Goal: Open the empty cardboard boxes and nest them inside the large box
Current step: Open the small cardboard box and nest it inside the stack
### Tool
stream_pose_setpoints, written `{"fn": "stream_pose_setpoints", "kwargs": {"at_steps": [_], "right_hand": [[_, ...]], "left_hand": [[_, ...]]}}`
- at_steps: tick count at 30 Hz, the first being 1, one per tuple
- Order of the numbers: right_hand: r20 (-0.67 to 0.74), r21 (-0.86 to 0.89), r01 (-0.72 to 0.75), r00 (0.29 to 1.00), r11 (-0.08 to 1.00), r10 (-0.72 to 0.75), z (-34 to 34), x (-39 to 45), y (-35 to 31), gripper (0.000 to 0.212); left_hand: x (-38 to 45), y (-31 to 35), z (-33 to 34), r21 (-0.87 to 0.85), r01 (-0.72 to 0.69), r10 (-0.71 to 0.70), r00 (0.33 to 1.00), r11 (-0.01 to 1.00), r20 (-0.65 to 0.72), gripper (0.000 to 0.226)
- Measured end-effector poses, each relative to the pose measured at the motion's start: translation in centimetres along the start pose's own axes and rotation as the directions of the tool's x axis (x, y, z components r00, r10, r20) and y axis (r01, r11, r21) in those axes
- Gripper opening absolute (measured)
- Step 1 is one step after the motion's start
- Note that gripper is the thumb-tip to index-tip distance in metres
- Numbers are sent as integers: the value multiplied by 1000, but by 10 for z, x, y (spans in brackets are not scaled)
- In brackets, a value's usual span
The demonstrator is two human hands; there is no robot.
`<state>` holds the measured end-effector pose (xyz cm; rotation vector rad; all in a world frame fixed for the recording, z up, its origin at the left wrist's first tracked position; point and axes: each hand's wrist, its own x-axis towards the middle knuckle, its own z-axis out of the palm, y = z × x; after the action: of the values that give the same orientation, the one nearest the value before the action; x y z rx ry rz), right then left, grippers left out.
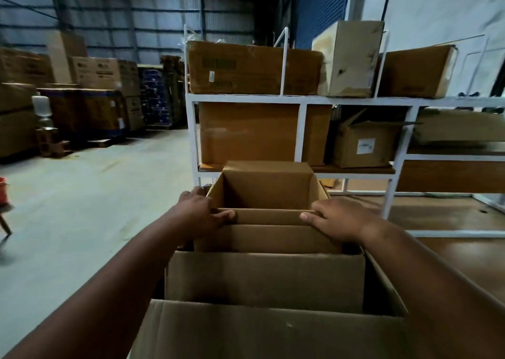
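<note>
A small open cardboard box (266,192) is held in front of me above a large open box (259,328), whose wide flaps fill the lower middle. Another open box (265,279) stands inside the large one. My left hand (203,215) grips the small box's near left corner, with fingers curled over the near flap. On the near right corner sits my right hand (337,219), its thumb on the same flap. The small box's inside looks empty; its bottom is hidden.
A white metal rack (300,129) with several closed and torn cardboard boxes stands right behind the boxes. Stacked cartons on pallets (82,107) line the far left. Bare concrete floor (82,194) spreads to the left; a brown wooden surface (451,216) lies to the right.
</note>
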<state>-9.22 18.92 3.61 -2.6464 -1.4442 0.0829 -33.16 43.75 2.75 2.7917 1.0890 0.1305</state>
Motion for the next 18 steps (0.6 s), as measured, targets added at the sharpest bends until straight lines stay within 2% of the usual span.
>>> {"fn": "stream_pose_setpoints", "kwargs": {"at_steps": [5, 9, 11, 13, 15, 18], "right_hand": [[54, -103, -35, 998, 994, 41, 29, 0, 5, 77], [73, -68, -3, 997, 998, 8, 34, 5, 10, 86], [39, -81, 21, 999, 996, -18, 32, 2, 8, 87], [-4, -119, 16, 1000, 993, -17, 30, -5, 3, 85], [-67, -181, 33, 997, 983, -45, 31, -15, -1, 78], [-181, -178, 153, 966, 972, -185, 36, -23, -14, 68]], "left_hand": [[-10, 6, 26, -49, 27, -21, 992, 998, 124, 85], [-11, 14, 22, 24, 65, -68, 988, 998, 141, 104], [-10, 15, 22, 60, 70, -75, 993, 996, 88, 111], [-14, 15, 26, 94, 45, -47, 999, 995, 27, 92], [-25, 21, 30, 136, -33, 43, 996, 990, -74, 75], [-41, 48, 32, 123, -174, 196, 960, 977, -202, 56]]}}
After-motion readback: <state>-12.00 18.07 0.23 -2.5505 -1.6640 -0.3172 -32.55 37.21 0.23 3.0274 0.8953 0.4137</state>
